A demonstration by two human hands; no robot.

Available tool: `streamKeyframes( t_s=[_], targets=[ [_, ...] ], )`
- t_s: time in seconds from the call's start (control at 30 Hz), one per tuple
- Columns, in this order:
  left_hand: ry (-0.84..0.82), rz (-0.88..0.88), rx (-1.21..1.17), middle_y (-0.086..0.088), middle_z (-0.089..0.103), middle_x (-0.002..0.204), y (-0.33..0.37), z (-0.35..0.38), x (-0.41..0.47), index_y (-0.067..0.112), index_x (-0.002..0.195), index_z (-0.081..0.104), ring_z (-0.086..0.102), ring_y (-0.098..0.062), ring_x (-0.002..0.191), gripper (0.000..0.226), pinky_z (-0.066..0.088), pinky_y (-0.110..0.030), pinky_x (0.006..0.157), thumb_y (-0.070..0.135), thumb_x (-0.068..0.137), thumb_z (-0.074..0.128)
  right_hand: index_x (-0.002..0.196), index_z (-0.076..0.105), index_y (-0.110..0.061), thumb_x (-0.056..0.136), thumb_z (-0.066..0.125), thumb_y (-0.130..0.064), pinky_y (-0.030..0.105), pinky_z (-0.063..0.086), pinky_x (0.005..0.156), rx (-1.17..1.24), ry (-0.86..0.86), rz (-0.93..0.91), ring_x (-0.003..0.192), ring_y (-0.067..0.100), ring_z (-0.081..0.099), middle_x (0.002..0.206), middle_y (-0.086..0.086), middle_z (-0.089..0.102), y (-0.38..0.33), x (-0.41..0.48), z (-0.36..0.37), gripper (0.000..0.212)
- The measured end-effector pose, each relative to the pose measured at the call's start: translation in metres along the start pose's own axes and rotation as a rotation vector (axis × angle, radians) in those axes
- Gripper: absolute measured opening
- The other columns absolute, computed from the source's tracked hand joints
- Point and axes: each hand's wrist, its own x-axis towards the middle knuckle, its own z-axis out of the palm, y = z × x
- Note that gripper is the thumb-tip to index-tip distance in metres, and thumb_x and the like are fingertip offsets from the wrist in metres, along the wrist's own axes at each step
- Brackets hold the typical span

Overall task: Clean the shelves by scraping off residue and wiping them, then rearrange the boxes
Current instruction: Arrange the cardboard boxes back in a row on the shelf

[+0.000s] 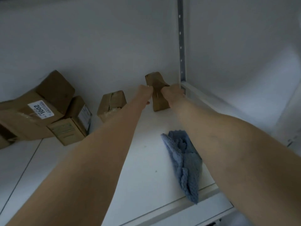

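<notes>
Both arms reach deep into a white shelf (143, 160). A small brown cardboard box (160, 103) stands at the back right, near the grey perforated upright. My left hand (145, 92) grips its left side and my right hand (173, 92) grips its right side. The box's lower end rests on or just above the shelf; I cannot tell which. A crumpled blue cloth (184, 162) lies on the shelf near the front edge, partly under my right forearm. No scraper is in view.
Another small box (112, 103) stands left of the held one. Further left, a large box with a white "1002" label (32, 115) leans over two more boxes (73, 124). The grey upright (181, 46) and a white side rail (211, 98) bound the right.
</notes>
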Motion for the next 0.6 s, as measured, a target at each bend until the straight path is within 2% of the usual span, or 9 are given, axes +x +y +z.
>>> streamKeyframes(
  t_s=[0.03,0.07,0.13,0.27,0.4,0.5,0.6],
  targets=[
    [0.025,0.013,0.023,-0.006,0.05,0.084,0.002,-0.006,-0.006,0.007,0.09,0.055,0.048,-0.021,0.092,0.014,0.045,-0.031,0.075,0.015,0.096,0.045,0.141,0.035,-0.002,0.093,0.044,-0.019,0.037,0.032,0.11,-0.057,0.018,-0.011,0.132,0.033,0.037,0.146,0.018,0.035,-0.002,-0.007,-0.003,0.051],
    [0.051,0.037,0.069,-0.005,0.05,0.079,0.004,-0.012,-0.012,0.01,0.08,0.054,0.05,-0.021,0.09,0.019,0.047,-0.032,0.076,0.013,0.096,0.046,0.139,0.039,-0.002,0.094,0.044,-0.02,0.037,0.033,0.109,-0.104,0.031,-0.042,0.131,0.032,0.038,0.145,0.018,0.037,-0.003,-0.013,-0.004,0.048],
    [0.107,0.093,0.204,-0.006,0.054,0.078,0.006,-0.03,-0.024,0.012,0.068,0.055,0.054,-0.02,0.087,0.028,0.051,-0.033,0.08,0.014,0.095,0.047,0.137,0.042,-0.004,0.095,0.044,-0.025,0.037,0.032,0.108,-0.18,0.009,-0.114,0.131,0.033,0.038,0.144,0.018,0.038,-0.009,-0.031,-0.002,0.047],
    [0.209,0.149,0.325,-0.017,0.067,0.094,0.003,-0.069,-0.056,0.002,0.091,0.068,0.063,-0.026,0.088,0.025,0.051,-0.032,0.077,0.015,0.093,0.047,0.136,0.042,-0.01,0.095,0.047,-0.026,0.039,0.032,0.106,-0.26,-0.049,-0.202,0.132,0.037,0.031,0.144,0.019,0.029,-0.022,-0.065,0.006,0.044],
    [0.269,0.076,0.309,-0.027,0.064,0.111,-0.009,-0.106,-0.091,-0.003,0.106,0.065,0.062,-0.037,0.104,0.027,0.051,-0.041,0.084,0.013,0.092,0.049,0.143,0.032,-0.016,0.093,0.048,-0.02,0.037,0.036,0.107,-0.252,-0.148,-0.243,0.13,0.038,0.035,0.144,0.02,0.029,-0.035,-0.101,0.02,0.052],
    [0.28,-0.026,0.41,-0.022,0.064,0.113,-0.024,-0.133,-0.111,0.0,0.113,0.064,0.061,-0.036,0.108,0.032,0.052,-0.04,0.088,0.02,0.09,0.056,0.146,0.027,-0.016,0.094,0.049,-0.027,0.034,0.031,0.107,-0.298,-0.23,-0.267,0.133,0.035,0.033,0.146,0.019,0.03,-0.042,-0.13,0.037,0.058],
    [0.252,-0.11,0.351,-0.021,0.067,0.106,-0.036,-0.162,-0.128,-0.004,0.109,0.063,0.066,-0.033,0.099,0.035,0.057,-0.036,0.072,0.023,0.086,0.063,0.148,0.022,-0.015,0.087,0.063,-0.044,0.038,0.036,0.104,-0.318,-0.328,-0.21,0.133,0.035,0.034,0.148,0.018,0.024,-0.05,-0.157,0.051,0.08]
  ],
)
